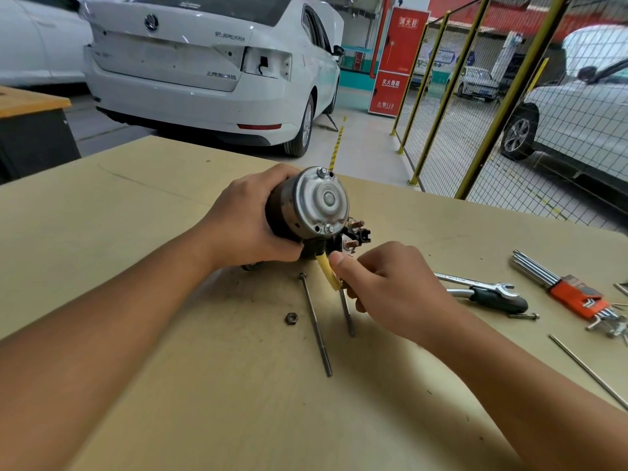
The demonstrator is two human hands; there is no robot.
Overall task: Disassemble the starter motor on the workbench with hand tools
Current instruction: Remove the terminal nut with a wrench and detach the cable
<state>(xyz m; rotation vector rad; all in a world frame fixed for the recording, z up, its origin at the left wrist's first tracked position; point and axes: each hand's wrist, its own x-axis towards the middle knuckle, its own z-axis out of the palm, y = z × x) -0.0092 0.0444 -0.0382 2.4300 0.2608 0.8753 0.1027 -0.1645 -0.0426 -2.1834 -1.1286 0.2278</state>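
Near the bench's [136, 334] far edge, the left hand [244, 222] grips the motor [306, 205], end cap up. The right hand [384, 283] pinches its yellow lead [328, 270]. Two long bolts [316, 328] lie out; next, probably freeing the lead from its terminal.

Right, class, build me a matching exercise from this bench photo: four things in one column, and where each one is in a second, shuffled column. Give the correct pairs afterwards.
Things
1. starter motor
2. loose nut
3. yellow-sleeved lead
4. hex key set

Places
A. lying alone on the workbench, left of the long bolt
B. pinched by the right hand
C. in an orange holder at the bench's right side
D. held up off the bench by the left hand

Pairs: 1-D, 2-A, 3-B, 4-C
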